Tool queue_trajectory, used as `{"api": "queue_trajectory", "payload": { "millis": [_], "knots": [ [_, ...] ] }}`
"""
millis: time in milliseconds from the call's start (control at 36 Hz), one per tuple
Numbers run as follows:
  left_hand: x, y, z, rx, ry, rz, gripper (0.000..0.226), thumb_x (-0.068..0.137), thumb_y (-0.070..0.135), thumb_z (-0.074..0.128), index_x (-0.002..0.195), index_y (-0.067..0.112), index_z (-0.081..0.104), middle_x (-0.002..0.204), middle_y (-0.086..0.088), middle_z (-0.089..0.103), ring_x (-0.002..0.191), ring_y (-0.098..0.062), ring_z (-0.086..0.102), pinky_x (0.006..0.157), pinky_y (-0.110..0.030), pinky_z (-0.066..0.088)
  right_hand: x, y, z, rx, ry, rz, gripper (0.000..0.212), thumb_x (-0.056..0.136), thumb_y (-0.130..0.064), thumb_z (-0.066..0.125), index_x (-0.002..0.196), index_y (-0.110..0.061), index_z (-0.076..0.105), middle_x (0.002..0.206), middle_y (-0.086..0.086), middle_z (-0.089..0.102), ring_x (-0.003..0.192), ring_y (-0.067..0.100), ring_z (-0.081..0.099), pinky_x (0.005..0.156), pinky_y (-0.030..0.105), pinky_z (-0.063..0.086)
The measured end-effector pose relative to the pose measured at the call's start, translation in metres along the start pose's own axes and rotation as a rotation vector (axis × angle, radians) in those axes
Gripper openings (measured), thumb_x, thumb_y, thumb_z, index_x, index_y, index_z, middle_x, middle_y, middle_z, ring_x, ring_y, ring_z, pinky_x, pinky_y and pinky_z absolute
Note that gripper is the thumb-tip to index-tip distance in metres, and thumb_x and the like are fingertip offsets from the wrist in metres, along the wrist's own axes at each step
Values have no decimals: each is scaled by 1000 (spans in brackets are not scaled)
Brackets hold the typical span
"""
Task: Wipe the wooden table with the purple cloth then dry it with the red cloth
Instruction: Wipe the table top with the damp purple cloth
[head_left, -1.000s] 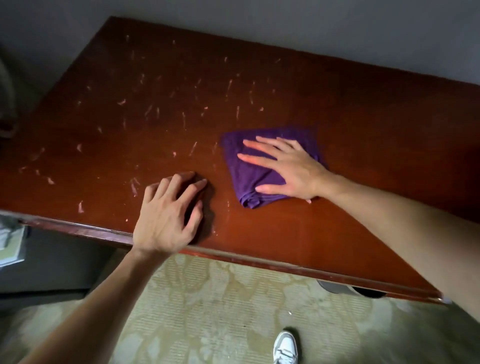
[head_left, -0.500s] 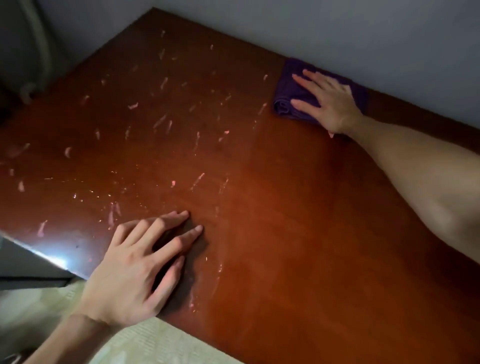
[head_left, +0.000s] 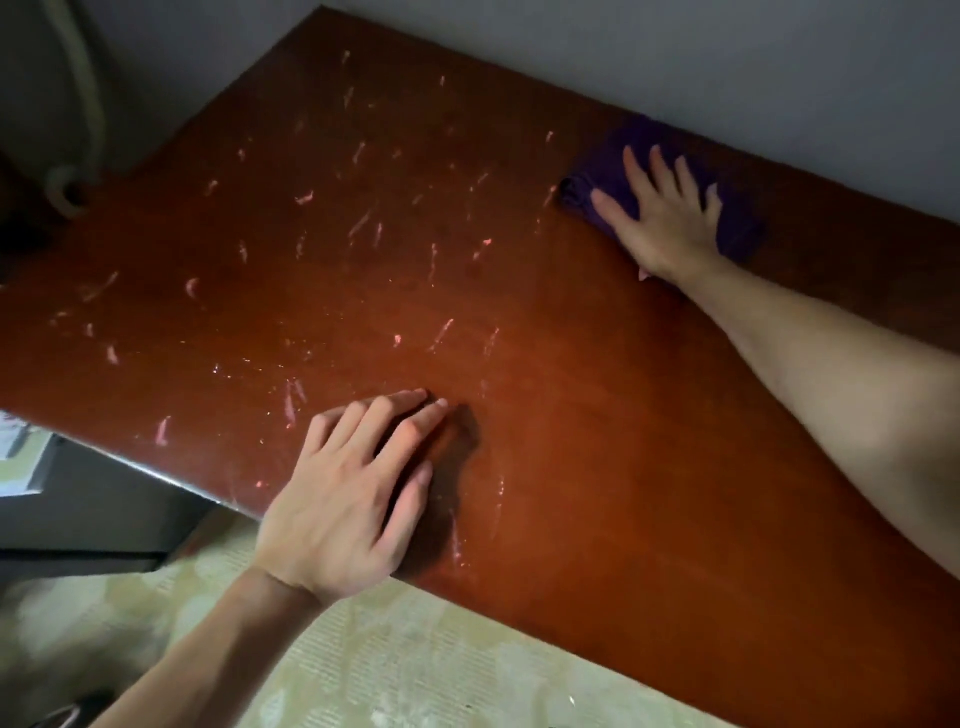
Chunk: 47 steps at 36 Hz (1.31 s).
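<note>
Wiping | our right hand (head_left: 662, 218), fingers flat, presses the purple cloth (head_left: 613, 174) at the wooden surface's (head_left: 597, 415) far edge, pushed there from mid-surface | left hand (head_left: 348, 499) flat, bracing near edge | pale smears (head_left: 363, 223) remain leftward; red cloth unseen

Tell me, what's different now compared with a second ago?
The right hand pushed the purple cloth away from the near part of the wooden table to its far edge by the wall, fingers flat on top throughout. Nothing was picked up or let go. The left hand stayed planted near the front edge, and the pale smears on the left side remain unwiped.
</note>
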<state>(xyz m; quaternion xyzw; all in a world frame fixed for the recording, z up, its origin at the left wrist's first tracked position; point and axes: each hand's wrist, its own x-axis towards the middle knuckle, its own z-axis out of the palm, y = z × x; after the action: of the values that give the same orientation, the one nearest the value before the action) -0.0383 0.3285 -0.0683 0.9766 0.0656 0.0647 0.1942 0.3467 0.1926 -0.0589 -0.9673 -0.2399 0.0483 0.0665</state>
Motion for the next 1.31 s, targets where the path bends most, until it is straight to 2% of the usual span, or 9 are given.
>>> {"api": "queue_trajectory", "payload": {
  "millis": [83, 306, 417, 528, 667, 778, 889, 1083, 1306],
  "knots": [
    [-1, -1, 1, -24, 66, 1, 49, 100, 39, 36, 134, 7, 50, 121, -7, 52, 105, -21, 46, 94, -36, 31, -49, -17, 9, -10, 20, 0, 79, 96, -80, 20, 163, -41, 6, 174, -4, 2, 160, 22, -2, 127, 56, -1],
    [-6, -4, -5, -156, 160, 50, 41, 98, 41, 41, 121, 9, 53, 117, -9, 50, 102, -27, 46, 87, -41, 36, -217, -109, 40, -14, 74, -12, 89, 84, -82, 9, 163, -41, 8, 174, -6, 5, 160, 24, 1, 126, 56, 4],
    [-14, -16, -16, -295, 230, 50, 30, 98, 36, 45, 112, 11, 55, 113, -6, 50, 98, -25, 47, 84, -42, 37, -291, -143, 57, -22, 77, -100, 85, 88, -79, 22, 163, -42, 9, 173, -7, 6, 160, 22, 2, 126, 57, 4],
    [-24, -55, -36, -91, 193, 46, 30, 98, 38, 39, 109, 15, 55, 109, -6, 50, 93, -25, 46, 80, -43, 37, -317, -156, 65, -30, 71, -181, 82, 94, -81, 24, 163, -42, 8, 173, -8, 4, 160, 22, 0, 126, 58, 7],
    [-20, -92, -49, 104, 125, 139, 35, 96, 37, 40, 116, 17, 62, 107, -7, 55, 94, -29, 52, 81, -43, 36, -300, -143, 59, -75, 13, -329, 82, 93, -82, 25, 163, -42, 7, 173, -9, 3, 160, 20, 0, 124, 59, 13],
    [-8, -96, -50, 116, 132, 162, 35, 97, 37, 41, 118, 19, 63, 110, -4, 57, 96, -28, 53, 84, -42, 37, -256, -123, 44, -126, -110, -636, 82, 94, -79, 35, 162, -45, 5, 173, -11, -5, 160, 16, -9, 128, 52, 0],
    [2, -97, -45, 103, 94, 155, 37, 98, 36, 40, 124, 20, 61, 124, -1, 58, 103, -26, 55, 90, -42, 38, -199, -108, 32, -158, -152, -804, 82, 92, -75, 45, 161, -47, 12, 173, -13, -2, 160, 13, -5, 128, 46, -1],
    [0, -101, -44, 68, 31, 75, 39, 100, 35, 40, 132, 24, 58, 139, 1, 52, 114, -21, 54, 98, -41, 37, -106, -99, 24, -149, -149, -860, 81, 93, -73, 43, 162, -44, 13, 173, -13, 0, 160, 13, -2, 128, 50, 6],
    [4, -100, -43, 48, -52, 26, 42, 99, 35, 41, 135, 23, 59, 141, -2, 53, 121, -22, 55, 99, -43, 38, 19, -81, 8, -169, -141, -827, 78, 93, -79, 29, 161, -45, 13, 173, -12, 6, 160, 14, 5, 126, 53, 14]
  ]
}}
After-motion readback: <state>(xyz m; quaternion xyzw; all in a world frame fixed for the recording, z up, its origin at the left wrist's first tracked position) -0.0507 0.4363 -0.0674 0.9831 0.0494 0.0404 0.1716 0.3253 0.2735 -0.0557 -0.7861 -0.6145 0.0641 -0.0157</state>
